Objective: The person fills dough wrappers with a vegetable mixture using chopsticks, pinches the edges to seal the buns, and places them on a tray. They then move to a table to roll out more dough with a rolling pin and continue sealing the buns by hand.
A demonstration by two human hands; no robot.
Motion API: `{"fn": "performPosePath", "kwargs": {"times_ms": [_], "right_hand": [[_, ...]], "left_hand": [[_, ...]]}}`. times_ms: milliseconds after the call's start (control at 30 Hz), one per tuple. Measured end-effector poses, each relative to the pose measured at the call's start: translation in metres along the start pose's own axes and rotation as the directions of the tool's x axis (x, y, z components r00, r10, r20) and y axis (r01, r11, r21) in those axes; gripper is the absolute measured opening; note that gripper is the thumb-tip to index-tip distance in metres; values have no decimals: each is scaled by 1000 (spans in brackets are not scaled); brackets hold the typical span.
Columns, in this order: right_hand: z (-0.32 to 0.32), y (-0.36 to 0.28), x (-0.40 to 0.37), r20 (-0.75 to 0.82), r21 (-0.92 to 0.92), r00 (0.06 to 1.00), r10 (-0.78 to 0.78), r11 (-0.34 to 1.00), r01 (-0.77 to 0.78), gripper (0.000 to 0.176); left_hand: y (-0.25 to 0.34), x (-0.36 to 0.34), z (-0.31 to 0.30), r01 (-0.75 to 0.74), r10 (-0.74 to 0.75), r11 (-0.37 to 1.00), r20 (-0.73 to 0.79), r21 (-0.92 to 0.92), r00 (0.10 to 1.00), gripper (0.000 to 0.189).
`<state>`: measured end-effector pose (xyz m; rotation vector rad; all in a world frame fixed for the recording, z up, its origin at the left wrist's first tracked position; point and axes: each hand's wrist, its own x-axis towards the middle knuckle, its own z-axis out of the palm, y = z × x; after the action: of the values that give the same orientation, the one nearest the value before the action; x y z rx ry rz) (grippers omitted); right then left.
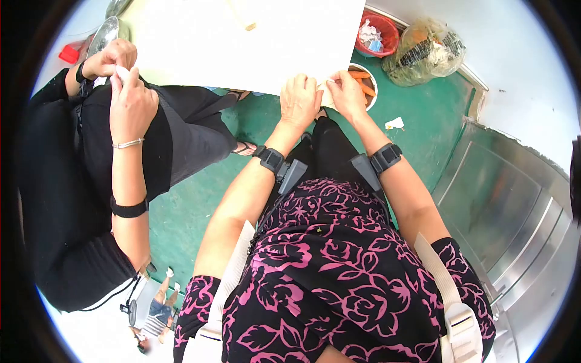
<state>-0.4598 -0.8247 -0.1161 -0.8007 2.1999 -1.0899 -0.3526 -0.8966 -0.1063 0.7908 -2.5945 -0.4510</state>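
Observation:
Close together at the near edge of the white table (218, 42), my left hand (298, 101) and my right hand (347, 95) pinch a small, pale, thin piece (327, 97) between them. Its kind is hard to tell, as fingers cover part of it. Below my right hand, partly hidden by it, a round white bucket (373, 100) on the floor holds orange carrots (362, 75). A small yellowish piece (250, 26) lies farther up on the tabletop.
At my left a co-worker's hands (128, 91) hold a small white thing (123, 74). A red bin (393, 41) and a full clear bag (422, 51) stand by the wall. White scraps (394, 124) lie on the green floor (423, 112). Another person (158, 314) is behind.

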Motion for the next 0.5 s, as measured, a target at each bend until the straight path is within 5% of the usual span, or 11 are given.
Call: {"fn": "performPosePath", "kwargs": {"times_ms": [67, 233, 400, 500], "right_hand": [[-1, 0, 2, 18, 69, 997, 72, 995, -73, 23], [-5, -4, 0, 87, -89, 988, 130, 988, -123, 36], [-3, -15, 11, 183, -343, 976, 117, 938, -48, 34], [-4, -22, 17, 224, -335, 960, 166, 938, -84, 27]], "left_hand": [[-2, -3, 3, -33, 33, 998, 0, 58, 999, 16], [-3, -4, 10, -55, 56, 996, -8, 73, 998, 9], [-5, -9, 9, 131, -144, 976, -63, -172, 988, 10], [-4, -12, 11, 163, -189, 961, -102, -224, 977, 13]]}}
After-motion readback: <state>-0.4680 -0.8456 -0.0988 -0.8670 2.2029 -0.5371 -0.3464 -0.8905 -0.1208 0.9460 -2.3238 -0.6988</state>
